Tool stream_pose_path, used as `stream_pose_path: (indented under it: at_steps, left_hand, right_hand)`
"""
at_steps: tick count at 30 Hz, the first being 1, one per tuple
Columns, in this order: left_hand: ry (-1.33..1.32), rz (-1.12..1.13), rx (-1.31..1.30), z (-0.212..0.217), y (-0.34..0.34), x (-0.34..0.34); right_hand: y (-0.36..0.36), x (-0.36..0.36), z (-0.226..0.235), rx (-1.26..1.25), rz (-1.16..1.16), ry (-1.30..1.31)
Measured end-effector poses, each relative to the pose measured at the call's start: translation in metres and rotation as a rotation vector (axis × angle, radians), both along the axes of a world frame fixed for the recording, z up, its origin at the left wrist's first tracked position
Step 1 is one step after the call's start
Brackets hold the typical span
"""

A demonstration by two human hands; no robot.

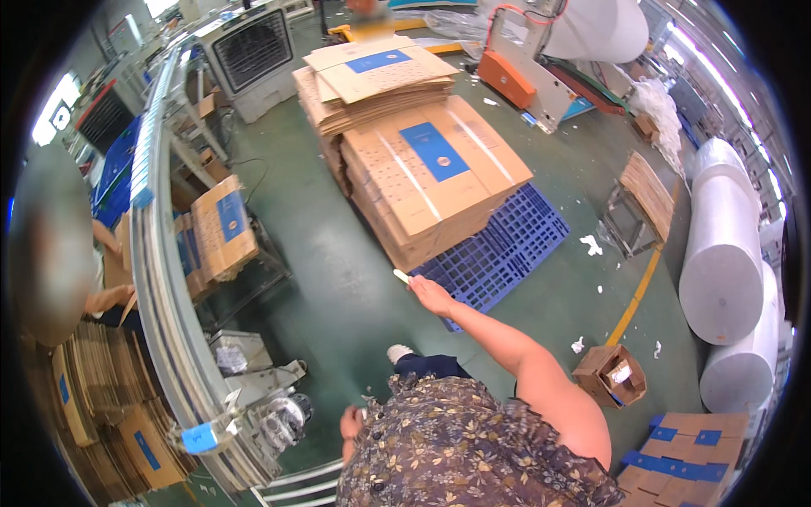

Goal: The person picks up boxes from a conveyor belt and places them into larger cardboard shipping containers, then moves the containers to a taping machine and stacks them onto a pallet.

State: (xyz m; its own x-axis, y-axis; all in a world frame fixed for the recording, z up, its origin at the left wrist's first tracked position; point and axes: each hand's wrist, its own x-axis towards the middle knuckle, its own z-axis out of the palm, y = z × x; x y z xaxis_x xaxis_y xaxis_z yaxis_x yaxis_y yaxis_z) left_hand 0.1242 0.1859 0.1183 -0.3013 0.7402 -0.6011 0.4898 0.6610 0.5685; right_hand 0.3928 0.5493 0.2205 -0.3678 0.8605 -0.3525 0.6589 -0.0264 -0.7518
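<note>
Reaching toward the centre of the frame, the right hand (431, 294) extends from the lower middle with a small pale object (400, 275) pinched at its fingertips; what that object is cannot be told. The hand is closed narrowly around it. Just beyond the fingertips sits the stack of flattened cardboard boxes (427, 182) on a blue plastic pallet (507, 245), upper centre of the frame. The left hand (350, 422) hangs low at lower centre, beside the patterned garment; whether it is open or closed cannot be told.

To do the approach well, as judged from this position: keep the arm straight toward the near corner of the stack, free the fingers before gripping, and lift only the top sheet by its edge so the pile beneath does not slide.
</note>
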Motion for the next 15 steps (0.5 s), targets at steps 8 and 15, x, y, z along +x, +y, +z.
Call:
stream_pose_path:
  at_steps: [8, 15]
  left_hand:
    - [-0.119, -0.229, 0.269, 0.023, 0.255, -0.021]
    - [-0.390, -0.338, -0.033, 0.020, 0.335, 0.054]
  right_hand:
    - [-0.009, 0.053, 0.105, -0.438, -0.444, 0.998]
    - [-0.035, 0.090, 0.093, -0.357, -0.767, 1.337]
